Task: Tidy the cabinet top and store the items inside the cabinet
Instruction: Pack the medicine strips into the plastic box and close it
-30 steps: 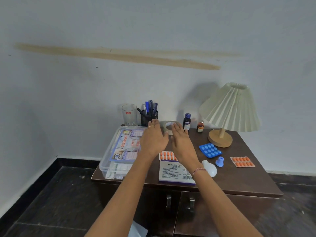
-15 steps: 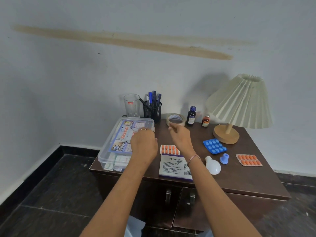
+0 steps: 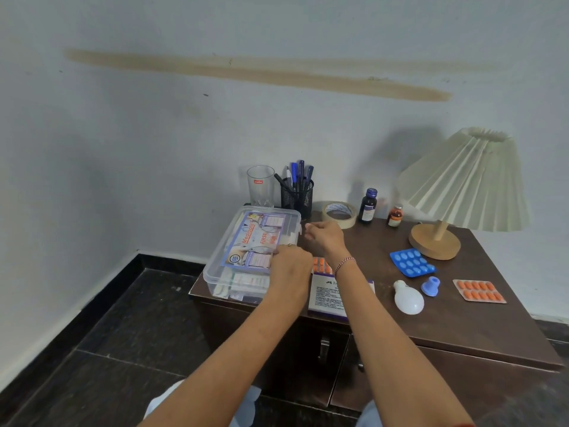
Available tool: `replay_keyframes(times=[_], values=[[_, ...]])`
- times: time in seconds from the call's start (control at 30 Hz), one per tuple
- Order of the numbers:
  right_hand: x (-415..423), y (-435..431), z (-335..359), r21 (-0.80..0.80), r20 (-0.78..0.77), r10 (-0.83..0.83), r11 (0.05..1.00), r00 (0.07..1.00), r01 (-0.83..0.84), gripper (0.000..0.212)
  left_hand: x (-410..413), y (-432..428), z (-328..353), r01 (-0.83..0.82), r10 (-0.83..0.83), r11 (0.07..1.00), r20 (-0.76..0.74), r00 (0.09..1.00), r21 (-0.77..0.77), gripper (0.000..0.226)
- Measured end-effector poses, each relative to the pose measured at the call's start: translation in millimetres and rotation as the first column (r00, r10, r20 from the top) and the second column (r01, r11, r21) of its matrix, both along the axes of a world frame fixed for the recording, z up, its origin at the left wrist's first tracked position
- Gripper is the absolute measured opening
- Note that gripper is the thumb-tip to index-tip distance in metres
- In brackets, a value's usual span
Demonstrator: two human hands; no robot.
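Observation:
A clear plastic first-aid box [image 3: 215, 272] with a printed lid sits on the left of the dark cabinet top [image 3: 462, 322]. My left hand [image 3: 291, 265] grips the lid's right edge, fingers curled over it. My right hand [image 3: 323, 238] is just behind it, its curled fingertips pinching the box's right rim near the back corner. Loose on the top lie an orange blister pack [image 3: 478, 290], a blue blister pack [image 3: 411, 262], a white bulb [image 3: 408, 298], a blue cap [image 3: 430, 286], a printed packet [image 3: 335, 295] and a second orange strip [image 3: 320, 265], partly hidden by my wrists.
Along the wall stand a glass [image 3: 260, 186], a mesh pen holder [image 3: 297, 192], a tape roll [image 3: 338, 213], a dark bottle [image 3: 368, 206], a small brown bottle [image 3: 395, 215] and a pleated lamp [image 3: 465, 186]. The cabinet doors [image 3: 323, 349] below are closed.
Both hands dropped from hovering over the middle of the top and moved left onto the box's right edge. The camera view shifted left and down.

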State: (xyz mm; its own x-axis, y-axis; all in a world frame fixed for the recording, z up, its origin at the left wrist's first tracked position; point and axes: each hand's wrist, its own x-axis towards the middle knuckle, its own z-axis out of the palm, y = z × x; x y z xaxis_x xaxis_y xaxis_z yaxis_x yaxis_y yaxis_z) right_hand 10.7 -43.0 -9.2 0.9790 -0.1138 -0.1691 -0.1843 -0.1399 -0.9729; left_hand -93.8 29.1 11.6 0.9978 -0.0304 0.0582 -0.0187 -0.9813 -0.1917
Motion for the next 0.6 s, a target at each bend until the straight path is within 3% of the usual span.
replay_keyframes(times=[0.13, 0.33, 0.6], values=[[2.8, 5.6, 4.5, 0.225, -0.084, 0.034, 0.974, 0.996, -0.015, 0.024, 1.7, 0.4, -7.8, 0.0, -0.001, 1.0, -0.011, 1.0, -0.007, 0.032], [6.2, 4.1, 4.0, 0.366, -0.126, 0.083, 0.93, 0.989, -0.032, 0.031, -0.5, -4.2, -11.9, -0.005, 0.006, 1.0, -0.042, 0.999, 0.021, 0.05], [9.3, 2.7, -1.2, 0.436, -0.139, 0.1, 0.899, 0.985, -0.03, 0.022, -6.2, -0.8, -28.3, 0.073, -0.073, 0.993, -0.005, 0.997, 0.093, 0.049]])
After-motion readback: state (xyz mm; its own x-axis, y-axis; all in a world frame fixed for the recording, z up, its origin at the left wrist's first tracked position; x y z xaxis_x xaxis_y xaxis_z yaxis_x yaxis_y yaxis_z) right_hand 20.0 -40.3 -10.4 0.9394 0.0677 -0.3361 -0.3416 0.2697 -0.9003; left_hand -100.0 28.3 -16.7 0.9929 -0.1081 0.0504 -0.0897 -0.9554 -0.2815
